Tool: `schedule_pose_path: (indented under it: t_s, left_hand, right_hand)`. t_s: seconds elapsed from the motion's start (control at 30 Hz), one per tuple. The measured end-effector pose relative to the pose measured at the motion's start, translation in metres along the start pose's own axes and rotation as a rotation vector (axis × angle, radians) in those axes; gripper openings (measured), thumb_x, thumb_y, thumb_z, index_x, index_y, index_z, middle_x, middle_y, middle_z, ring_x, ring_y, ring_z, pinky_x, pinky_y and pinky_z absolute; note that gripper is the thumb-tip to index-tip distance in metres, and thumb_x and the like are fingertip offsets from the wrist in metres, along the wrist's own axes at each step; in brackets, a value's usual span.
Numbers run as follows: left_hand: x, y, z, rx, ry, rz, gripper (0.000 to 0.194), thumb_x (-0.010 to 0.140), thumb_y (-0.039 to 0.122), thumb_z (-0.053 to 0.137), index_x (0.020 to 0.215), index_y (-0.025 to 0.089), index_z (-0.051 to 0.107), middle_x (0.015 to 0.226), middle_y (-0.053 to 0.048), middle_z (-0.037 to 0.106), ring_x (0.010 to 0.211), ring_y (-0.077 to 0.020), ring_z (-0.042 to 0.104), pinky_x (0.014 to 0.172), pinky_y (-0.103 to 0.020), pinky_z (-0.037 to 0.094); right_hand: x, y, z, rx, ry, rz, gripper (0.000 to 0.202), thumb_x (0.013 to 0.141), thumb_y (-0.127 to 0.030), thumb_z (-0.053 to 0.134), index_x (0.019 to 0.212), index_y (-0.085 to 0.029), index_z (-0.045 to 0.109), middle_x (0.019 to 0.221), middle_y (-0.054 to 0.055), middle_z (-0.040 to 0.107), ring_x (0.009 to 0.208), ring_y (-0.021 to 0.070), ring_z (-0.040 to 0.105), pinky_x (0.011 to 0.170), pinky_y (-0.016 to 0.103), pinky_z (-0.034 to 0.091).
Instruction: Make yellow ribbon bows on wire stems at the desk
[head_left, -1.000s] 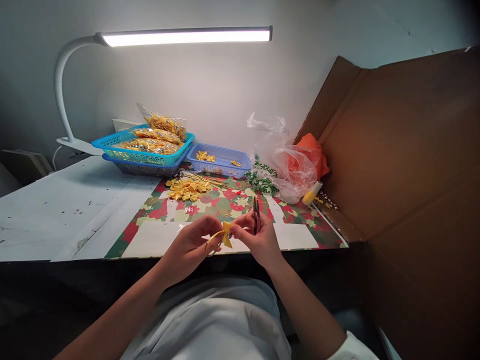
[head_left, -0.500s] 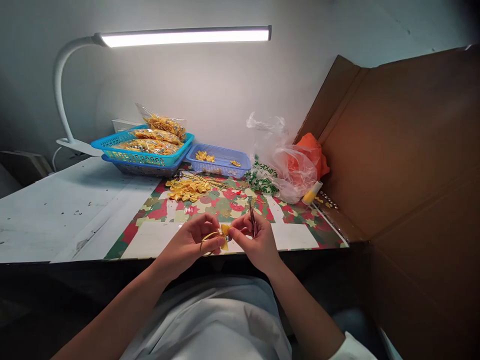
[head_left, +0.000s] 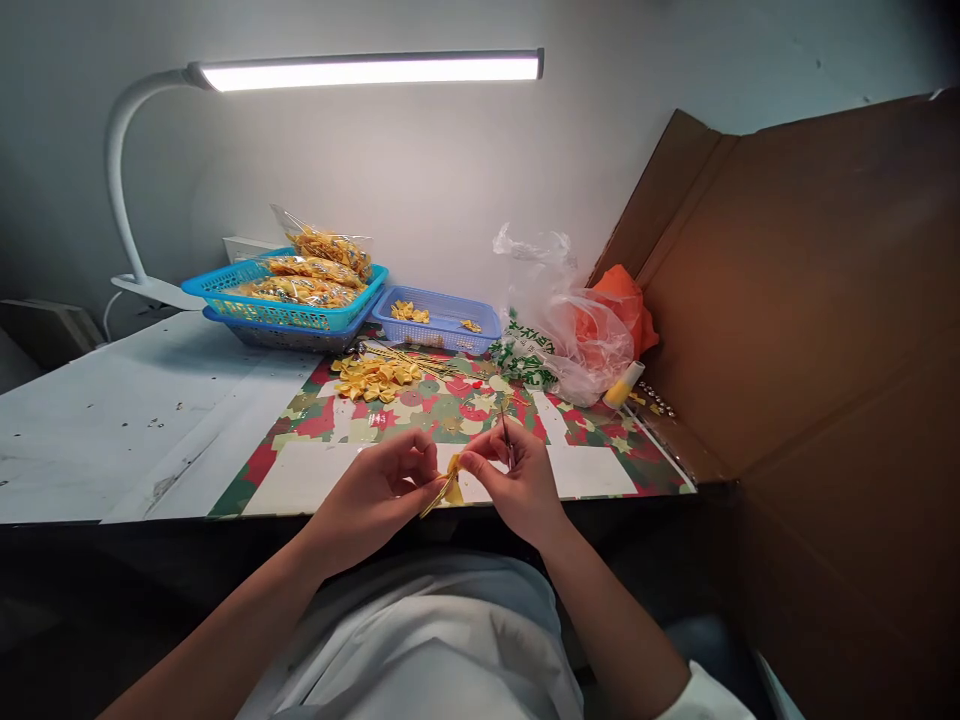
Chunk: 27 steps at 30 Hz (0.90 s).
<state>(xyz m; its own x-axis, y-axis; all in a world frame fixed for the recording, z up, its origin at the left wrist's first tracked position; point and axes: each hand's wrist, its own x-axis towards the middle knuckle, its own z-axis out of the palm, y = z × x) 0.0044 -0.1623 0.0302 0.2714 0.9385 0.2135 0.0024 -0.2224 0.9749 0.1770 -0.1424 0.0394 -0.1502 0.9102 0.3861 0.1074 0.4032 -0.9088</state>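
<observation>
Over the table's front edge, my left hand (head_left: 390,490) pinches a small yellow ribbon bow (head_left: 454,488) between thumb and fingertips. A thin gold tie (head_left: 430,508) sticks out from the bow, down and to the left. My right hand (head_left: 517,485) is closed, its thumb and forefinger at the bow's right side. Slim dark tweezers (head_left: 508,440) are tucked in that hand, tips pointing up and away. The fingertips hide part of the bow. Farther back lies a pile of yellow bows (head_left: 375,378), with several gold ties (head_left: 420,362) beside it.
A turquoise basket (head_left: 300,318) with filled bags stands on a blue one at back left. Next to it is a purple-blue basket (head_left: 439,335) holding a few bows. Plastic bags (head_left: 570,340), a yellow glue bottle (head_left: 624,386) and a large cardboard box (head_left: 810,300) are right. A lamp (head_left: 367,72) hangs above.
The gold tie, looped by my left fingers before, now points straight down-left. The bow has turned slightly in my fingertips, and the silvery bit on it no longer shows.
</observation>
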Motion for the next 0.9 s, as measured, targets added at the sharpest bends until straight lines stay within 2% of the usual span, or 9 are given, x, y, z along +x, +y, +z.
schedule_pose_path:
  t_s: [0.13, 0.23, 0.37, 0.47, 0.53, 0.63, 0.7, 0.8, 0.9]
  left_hand:
    - [0.001, -0.001, -0.006, -0.084, -0.056, -0.023, 0.027, 0.077, 0.031, 0.073, 0.075, 0.017, 0.05, 0.063, 0.003, 0.054, 0.057, -0.0086, 0.05, 0.052, -0.018, 0.041]
    - [0.001, -0.003, -0.009, -0.204, -0.107, -0.066, 0.029, 0.076, 0.032, 0.075, 0.076, 0.017, 0.05, 0.064, 0.002, 0.057, 0.058, -0.0087, 0.053, 0.054, -0.019, 0.044]
    - [-0.001, -0.002, -0.011, -0.339, -0.151, -0.169, 0.031, 0.074, 0.031, 0.078, 0.078, 0.018, 0.05, 0.066, 0.003, 0.058, 0.058, -0.0081, 0.054, 0.056, -0.02, 0.049]
    - [-0.001, 0.0, -0.01, -0.391, -0.157, -0.229, 0.031, 0.072, 0.029, 0.079, 0.08, 0.018, 0.052, 0.068, 0.004, 0.057, 0.058, -0.0073, 0.054, 0.057, -0.021, 0.052]
    - [-0.001, 0.001, -0.01, -0.416, -0.173, -0.244, 0.031, 0.071, 0.029, 0.08, 0.08, 0.018, 0.052, 0.068, 0.004, 0.057, 0.058, -0.0072, 0.054, 0.056, -0.02, 0.053]
    - [0.001, 0.0, -0.011, -0.438, -0.188, -0.267, 0.032, 0.071, 0.028, 0.081, 0.08, 0.019, 0.052, 0.067, 0.005, 0.056, 0.057, -0.0071, 0.054, 0.053, -0.018, 0.052]
    - [0.002, 0.0, -0.011, -0.447, -0.188, -0.282, 0.033, 0.069, 0.028, 0.082, 0.08, 0.019, 0.052, 0.067, 0.006, 0.055, 0.056, -0.0069, 0.055, 0.052, -0.017, 0.052]
    - [0.002, 0.0, -0.012, -0.473, -0.191, -0.298, 0.035, 0.068, 0.03, 0.083, 0.079, 0.018, 0.053, 0.065, 0.006, 0.055, 0.055, -0.0063, 0.054, 0.05, -0.016, 0.051]
    - [0.002, 0.002, -0.011, -0.497, -0.203, -0.299, 0.035, 0.066, 0.029, 0.084, 0.079, 0.018, 0.053, 0.066, 0.005, 0.055, 0.057, -0.0066, 0.052, 0.05, -0.016, 0.052]
  right_hand:
    - [-0.001, 0.001, 0.002, 0.217, 0.0, 0.095, 0.049, 0.065, -0.04, 0.077, 0.059, -0.022, 0.031, 0.061, -0.002, 0.062, 0.057, 0.0118, 0.054, 0.058, 0.027, 0.048]
    - [-0.001, 0.002, 0.003, 0.29, -0.011, 0.176, 0.048, 0.063, -0.041, 0.079, 0.059, -0.022, 0.036, 0.06, -0.003, 0.061, 0.056, 0.0113, 0.054, 0.057, 0.027, 0.049]
    - [-0.005, 0.0, 0.002, 0.315, -0.077, 0.147, 0.042, 0.068, -0.037, 0.076, 0.063, -0.022, 0.036, 0.076, 0.002, 0.07, 0.07, 0.0162, 0.064, 0.063, 0.03, 0.054]
    - [-0.008, -0.006, -0.002, 0.228, -0.093, -0.008, 0.039, 0.072, -0.026, 0.071, 0.065, -0.023, 0.033, 0.089, 0.004, 0.073, 0.086, 0.0191, 0.067, 0.076, 0.034, 0.054]
    - [-0.009, -0.01, -0.005, 0.076, -0.105, -0.122, 0.034, 0.074, -0.02, 0.067, 0.064, -0.022, 0.035, 0.086, 0.003, 0.073, 0.077, 0.016, 0.065, 0.073, 0.032, 0.053]
    - [-0.008, -0.012, -0.009, -0.162, -0.138, -0.263, 0.025, 0.074, -0.015, 0.064, 0.063, -0.022, 0.042, 0.079, 0.001, 0.073, 0.058, 0.0105, 0.056, 0.057, 0.026, 0.047]
    - [-0.006, -0.01, -0.011, -0.268, -0.158, -0.407, 0.023, 0.074, -0.013, 0.063, 0.064, -0.022, 0.044, 0.079, 0.001, 0.073, 0.06, 0.0109, 0.057, 0.056, 0.025, 0.046]
    - [-0.004, -0.006, -0.013, -0.389, -0.182, -0.684, 0.022, 0.077, -0.009, 0.058, 0.066, -0.022, 0.045, 0.08, 0.0, 0.073, 0.071, 0.0136, 0.063, 0.066, 0.027, 0.05]
    - [-0.003, -0.001, -0.013, -0.455, -0.147, -0.879, 0.022, 0.077, -0.005, 0.056, 0.068, -0.023, 0.046, 0.078, 0.0, 0.072, 0.073, 0.0139, 0.064, 0.07, 0.028, 0.052]
